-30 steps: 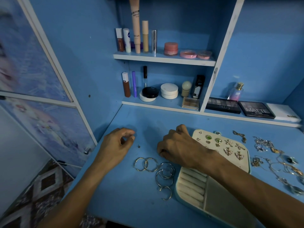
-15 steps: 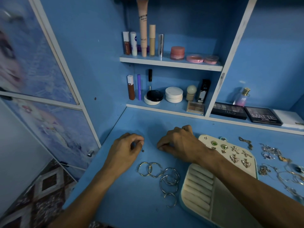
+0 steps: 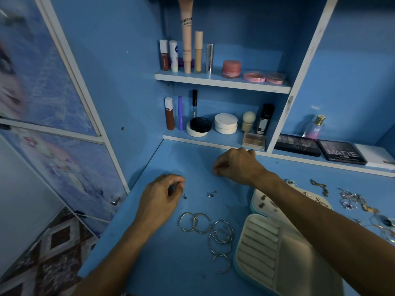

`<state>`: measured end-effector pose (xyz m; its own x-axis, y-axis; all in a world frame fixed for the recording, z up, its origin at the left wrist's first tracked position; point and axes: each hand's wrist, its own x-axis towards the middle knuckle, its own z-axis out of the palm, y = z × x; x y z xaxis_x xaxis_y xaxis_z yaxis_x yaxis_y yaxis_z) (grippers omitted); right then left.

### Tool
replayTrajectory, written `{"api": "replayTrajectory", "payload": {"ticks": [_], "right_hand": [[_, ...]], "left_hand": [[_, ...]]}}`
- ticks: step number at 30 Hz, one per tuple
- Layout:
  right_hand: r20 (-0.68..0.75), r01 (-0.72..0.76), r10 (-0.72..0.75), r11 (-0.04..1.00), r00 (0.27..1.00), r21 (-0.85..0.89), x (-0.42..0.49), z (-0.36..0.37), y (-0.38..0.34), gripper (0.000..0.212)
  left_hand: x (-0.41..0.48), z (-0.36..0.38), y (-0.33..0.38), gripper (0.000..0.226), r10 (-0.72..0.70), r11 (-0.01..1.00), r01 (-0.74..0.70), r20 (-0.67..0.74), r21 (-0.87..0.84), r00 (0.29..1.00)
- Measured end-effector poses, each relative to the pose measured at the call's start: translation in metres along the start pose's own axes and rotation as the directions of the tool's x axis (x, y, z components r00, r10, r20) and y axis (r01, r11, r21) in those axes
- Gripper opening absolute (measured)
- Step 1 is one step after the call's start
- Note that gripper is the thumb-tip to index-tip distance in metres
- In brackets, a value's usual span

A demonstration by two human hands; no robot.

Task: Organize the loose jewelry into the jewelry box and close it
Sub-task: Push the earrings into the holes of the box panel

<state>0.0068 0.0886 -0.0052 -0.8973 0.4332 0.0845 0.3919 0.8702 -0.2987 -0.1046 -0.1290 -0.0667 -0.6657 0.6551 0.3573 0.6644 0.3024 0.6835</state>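
The open jewelry box lies at the lower right, with its cream ring-roll base (image 3: 258,242) and a lid panel (image 3: 259,202) studded with earrings, partly hidden by my right forearm. My left hand (image 3: 162,195) rests on the blue desk (image 3: 149,263), its fingertips pinching a tiny dark piece. A small stud (image 3: 185,196) lies just right of it. My right hand (image 3: 237,165) hovers farther back with thumb and fingers pinched on something too small to make out. Two more studs (image 3: 210,194) lie on the desk between my hands. Silver hoops (image 3: 194,222) and twisted hoops (image 3: 221,236) lie in front of the box.
Tangled loose jewelry (image 3: 350,199) spreads over the desk to the right of the box. Cosmetics fill two shelves (image 3: 222,83) behind. Makeup palettes (image 3: 342,153) and a perfume bottle (image 3: 315,127) sit on the back right ledge. The desk's left edge drops to a patterned floor.
My right hand has lifted off the desk and moved back and right, uncovering small studs. My left hand stayed in its pinch near the same spot. The camera tilted down.
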Motion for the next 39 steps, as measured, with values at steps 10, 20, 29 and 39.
{"api": "replayTrajectory", "payload": {"ticks": [10,20,29,39], "right_hand": [[-0.026,0.094,-0.098,0.986,0.995,-0.141,-0.001,0.008,-0.003,0.013],[0.105,0.017,-0.015,1.000,0.994,-0.024,0.009,0.002,0.001,0.006],[0.120,0.063,-0.055,0.996,0.991,-0.067,0.004,0.008,0.001,0.012],[0.052,0.030,-0.030,0.999,0.998,0.013,-0.003,0.003,0.002,0.011]], "left_hand": [[0.000,0.000,0.000,0.009,-0.001,1.000,0.001,0.006,0.012,1.000],[-0.001,0.000,0.002,0.008,0.004,1.000,-0.004,0.001,0.027,1.000],[-0.002,-0.001,0.004,0.010,-0.013,0.999,0.012,0.021,0.039,1.000],[0.001,-0.005,0.006,0.009,-0.029,0.999,0.027,0.070,0.029,0.997]]}}
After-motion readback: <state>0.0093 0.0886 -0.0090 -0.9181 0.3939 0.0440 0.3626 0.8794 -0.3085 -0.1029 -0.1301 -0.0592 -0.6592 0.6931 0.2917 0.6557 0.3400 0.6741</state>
